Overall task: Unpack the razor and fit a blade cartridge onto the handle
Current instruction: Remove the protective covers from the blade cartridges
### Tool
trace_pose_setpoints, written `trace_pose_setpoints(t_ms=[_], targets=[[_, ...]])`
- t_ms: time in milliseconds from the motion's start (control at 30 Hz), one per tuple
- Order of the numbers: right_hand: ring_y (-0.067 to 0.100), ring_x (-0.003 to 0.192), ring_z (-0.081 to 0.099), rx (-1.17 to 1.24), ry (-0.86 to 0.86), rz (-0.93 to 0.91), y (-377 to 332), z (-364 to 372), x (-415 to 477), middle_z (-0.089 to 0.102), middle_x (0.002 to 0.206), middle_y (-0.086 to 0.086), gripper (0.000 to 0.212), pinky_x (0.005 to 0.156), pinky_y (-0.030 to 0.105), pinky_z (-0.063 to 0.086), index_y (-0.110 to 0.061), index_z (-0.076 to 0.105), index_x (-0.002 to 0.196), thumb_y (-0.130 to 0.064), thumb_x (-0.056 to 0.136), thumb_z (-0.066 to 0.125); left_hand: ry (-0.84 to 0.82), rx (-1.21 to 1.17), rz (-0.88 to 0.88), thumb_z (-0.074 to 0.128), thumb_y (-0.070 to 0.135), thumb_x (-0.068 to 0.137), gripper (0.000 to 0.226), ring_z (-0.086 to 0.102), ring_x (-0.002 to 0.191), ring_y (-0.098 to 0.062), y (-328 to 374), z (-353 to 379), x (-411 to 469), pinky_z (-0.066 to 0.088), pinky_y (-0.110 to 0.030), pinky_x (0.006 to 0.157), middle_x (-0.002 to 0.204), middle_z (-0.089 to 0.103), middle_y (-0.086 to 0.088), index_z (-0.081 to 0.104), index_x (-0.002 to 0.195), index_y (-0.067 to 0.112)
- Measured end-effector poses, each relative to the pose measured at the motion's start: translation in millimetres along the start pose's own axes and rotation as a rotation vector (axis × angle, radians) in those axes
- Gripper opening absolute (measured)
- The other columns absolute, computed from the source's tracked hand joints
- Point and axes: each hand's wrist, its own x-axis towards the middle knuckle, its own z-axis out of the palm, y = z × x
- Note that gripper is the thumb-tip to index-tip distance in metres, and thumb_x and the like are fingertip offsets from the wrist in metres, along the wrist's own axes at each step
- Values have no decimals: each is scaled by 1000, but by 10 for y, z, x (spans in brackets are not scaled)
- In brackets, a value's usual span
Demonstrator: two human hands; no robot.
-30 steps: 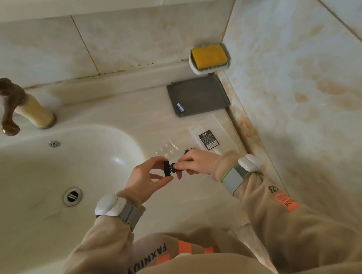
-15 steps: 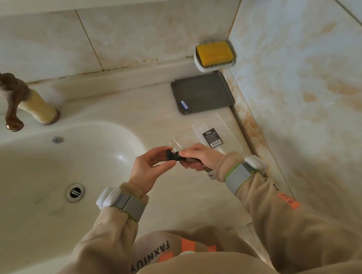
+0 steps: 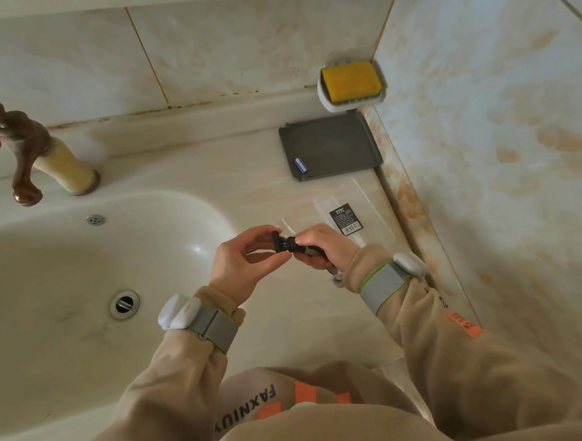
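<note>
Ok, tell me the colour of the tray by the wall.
The tray is dark grey, clearest in the head view.

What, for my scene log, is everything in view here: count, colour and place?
black blade cartridge: one, black, at the handle's tip
dark razor handle: one, black and grey, in the right hand
clear plastic package: one, clear with black label, counter behind the right hand
grey rectangular tray: one, grey, counter's back right
small blue-and-white item: one, tray's front left
yellow block: one, yellow, in the dish
white soap dish: one, white, wall corner
brown metal tap: one, brown, back left
cream basin: one, cream, left
left hand: pinches the cartridge
right hand: grips the handle
</note>
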Motion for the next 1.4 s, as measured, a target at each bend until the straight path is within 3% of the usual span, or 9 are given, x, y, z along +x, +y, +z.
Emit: trace_pose_setpoints(t_ms=[233, 367, 467, 567, 767, 967, 1067, 1233, 1400], targets=[[13, 42, 26, 42, 34, -7, 35, 14, -6, 36, 40, -6, 36, 46, 25, 22, -12, 51, 53, -30, 83, 41, -7, 31, 5, 68, 1, 76, 33, 65, 79, 3, 17, 16, 58, 52, -11, 74, 87, 67, 7, 61, 90, 31], [11, 49, 46, 6, 104, -71, 46, -57, -29, 49, 58, 5, 19, 54, 20, 39, -9, 60, 77, -17, 89, 49, 8, 36, -27, 67, 8, 79, 25, 67, 88, -10, -1, -23, 149, 56, -24, 79, 93, 68, 2, 63, 97, 25], [12, 68, 61, -93, 208, -48, 128, -128, -54, 64, 76, 5, 13, 74, 24, 48, -23, 66, 83, -12, 87, 59, 17, -36, -71, 64, 7, 81, 21, 67, 91, -23, 11, -24, 229, 57, -30, 77, 95, 68, -7, 62, 99, 18], [26, 88, 63, -198, 323, -36, 166, -173, -65, 64, 90, 7, 11, 84, 32, 47, -27, 69, 87, -18, 84, 64, -9, -50, -91, 60, 6, 84, 20, 68, 80, -8, 48, 60, 340, 57, -20, 69, 95, 67, -8, 61, 104, 11], [4, 80, 54, -220, 538, -4, 205, -337, -179, 63, 89, -3, 21, 68, -2, 34, -16, 70, 103, -24, 87, 60, 5, 25, -209, 53, 19, 90, 30, 65, 89, -17, 16, 251, 578, 58, -22, 71, 105, 63, -7, 54, 119, 10], [6, 62, 49, -59, 767, 100, 434, -530, -217, 56, 63, -6, 16, 67, 20, 37, -15, 69, 89, -29, 86, 61, -102, 112, -400, 53, 21, 90, 38, 61, 90, -21, -134, 492, 791, 54, -28, 73, 111, 58, -10, 49, 123, 4], [5, 63, 51, -41, 833, 160, 548, -574, -201, 57, 65, -8, 27, 73, 24, 38, -9, 70, 100, -29, 85, 62, -138, 96, -507, 54, 21, 90, 42, 60, 82, -22, -205, 663, 885, 53, -27, 66, 114, 57, -17, 45, 125, 0], [20, 98, 60, -89, 852, 200, 606, -612, -194, 68, 99, 6, 23, 89, 30, 42, -10, 70, 100, -26, 84, 63, -141, 91, -619, 54, 19, 90, 36, 57, 61, -17, -303, 922, 1022, 53, -23, 46, 93, 59, -16, 45, 119, 0], [20, 129, 44, -151, 804, 211, 621, -642, -60, 48, 140, 5, 25, 108, 27, 29, -6, 67, 104, -22, 84, 64, -199, 69, -668, 51, 16, 91, 20, 53, 55, -20, -331, 1118, 1079, 48, -21, 38, 69, 53, -11, 38, 103, 6]])
